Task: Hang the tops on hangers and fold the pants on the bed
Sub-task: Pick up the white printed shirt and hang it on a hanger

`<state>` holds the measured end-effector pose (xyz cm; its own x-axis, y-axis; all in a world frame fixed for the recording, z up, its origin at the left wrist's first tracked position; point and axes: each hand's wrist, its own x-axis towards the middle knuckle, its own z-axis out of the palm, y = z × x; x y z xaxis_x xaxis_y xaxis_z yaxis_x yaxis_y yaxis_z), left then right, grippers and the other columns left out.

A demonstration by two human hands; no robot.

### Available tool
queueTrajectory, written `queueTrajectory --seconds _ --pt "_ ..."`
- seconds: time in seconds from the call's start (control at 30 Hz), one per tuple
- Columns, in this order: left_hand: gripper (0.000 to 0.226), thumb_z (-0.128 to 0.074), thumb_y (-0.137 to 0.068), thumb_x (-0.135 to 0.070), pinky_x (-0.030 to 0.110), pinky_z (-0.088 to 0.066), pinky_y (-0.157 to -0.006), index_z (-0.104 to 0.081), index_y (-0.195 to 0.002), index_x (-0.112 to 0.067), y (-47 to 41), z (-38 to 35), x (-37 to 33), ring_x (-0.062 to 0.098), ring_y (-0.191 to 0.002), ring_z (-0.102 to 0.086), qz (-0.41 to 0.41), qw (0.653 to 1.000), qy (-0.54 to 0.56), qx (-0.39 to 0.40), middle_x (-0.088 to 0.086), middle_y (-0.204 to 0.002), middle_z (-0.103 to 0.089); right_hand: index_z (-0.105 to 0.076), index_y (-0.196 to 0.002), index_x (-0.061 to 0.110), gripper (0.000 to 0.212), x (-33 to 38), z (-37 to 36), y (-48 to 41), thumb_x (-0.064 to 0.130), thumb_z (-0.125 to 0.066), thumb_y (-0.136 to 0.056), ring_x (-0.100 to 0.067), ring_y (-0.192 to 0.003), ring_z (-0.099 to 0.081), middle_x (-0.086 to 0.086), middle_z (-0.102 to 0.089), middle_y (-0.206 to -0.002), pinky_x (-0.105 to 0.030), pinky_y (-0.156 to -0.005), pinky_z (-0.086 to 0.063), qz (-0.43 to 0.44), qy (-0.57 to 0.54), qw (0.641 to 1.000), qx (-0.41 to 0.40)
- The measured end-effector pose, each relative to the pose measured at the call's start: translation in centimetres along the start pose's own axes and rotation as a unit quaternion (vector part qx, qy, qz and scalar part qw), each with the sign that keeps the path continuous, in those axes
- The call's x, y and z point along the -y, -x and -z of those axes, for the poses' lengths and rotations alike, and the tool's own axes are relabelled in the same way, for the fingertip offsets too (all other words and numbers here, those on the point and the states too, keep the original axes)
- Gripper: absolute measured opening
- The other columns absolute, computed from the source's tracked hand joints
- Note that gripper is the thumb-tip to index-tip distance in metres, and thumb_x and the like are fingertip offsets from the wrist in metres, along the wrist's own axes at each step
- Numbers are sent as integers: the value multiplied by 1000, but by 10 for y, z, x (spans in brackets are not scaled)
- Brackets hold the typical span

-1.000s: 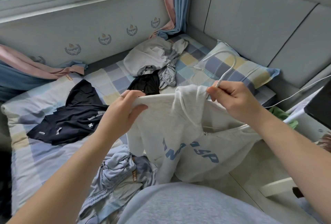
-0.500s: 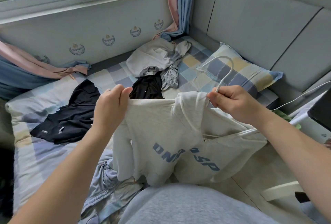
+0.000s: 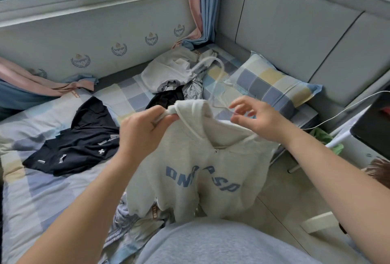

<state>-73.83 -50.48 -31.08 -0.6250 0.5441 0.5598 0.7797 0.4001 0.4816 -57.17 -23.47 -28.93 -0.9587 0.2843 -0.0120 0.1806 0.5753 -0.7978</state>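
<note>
While gripped at its bunched hood by the left hand [image 3: 145, 130], white hoodie [image 3: 196, 158] hanging over the near edge of the bed [image 3: 38, 190], right hand [image 3: 259, 120] loose-fingered, holding nothing, beside the blurred hanger [image 3: 217, 84], bare checked sheet near left, dark top [image 3: 80, 143] beyond, pillow [image 3: 270, 82] against padded headboard [image 3: 295, 31] far right.

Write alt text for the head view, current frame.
Left hand grips the bunched shoulder of a pale grey hoodie on a white hanger, held at the edge of a checked bed; the right hand hovers open beside it. A dark top, a clothes heap and a pillow lie on the bed.
</note>
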Motion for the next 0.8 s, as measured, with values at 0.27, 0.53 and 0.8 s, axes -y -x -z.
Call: queueTrajectory --seconds 0.27,0.53,0.8 --pt "30 -55 -91 -57 32 -29 -52 -48 -64 -45 -12 27 25 17 -54 -35 46 998 45 -13 -11 -62 -48 -70 -102 29 16 -97 -2 25 15 -67 -95 -10 -93 -68 14 -75 -93 -33 -88 -51 -181 -79 980 -11" --pt "54 -49 -93 -64 35 -33 -45 -36 -58 -24 -19 31 44 31 -46 -34 6 998 1 59 3 -48 -34 -65 -90 14 24 -61 3 13 16 -46 -105 -29 -69 -59 -21 -63 -82 -47 -69 -53 -134 -59 968 -205" --pt "50 -44 -94 -70 21 -25 -43 -37 -58 -35 -35 45 47 8 -45 -30 4 998 30 63 -9 -56 -44 -56 -89 15 23 -19 31 -2 15 -40 -105 1 -57 -43 6 -53 -71 -16 -53 -37 -44 -37 954 -295"
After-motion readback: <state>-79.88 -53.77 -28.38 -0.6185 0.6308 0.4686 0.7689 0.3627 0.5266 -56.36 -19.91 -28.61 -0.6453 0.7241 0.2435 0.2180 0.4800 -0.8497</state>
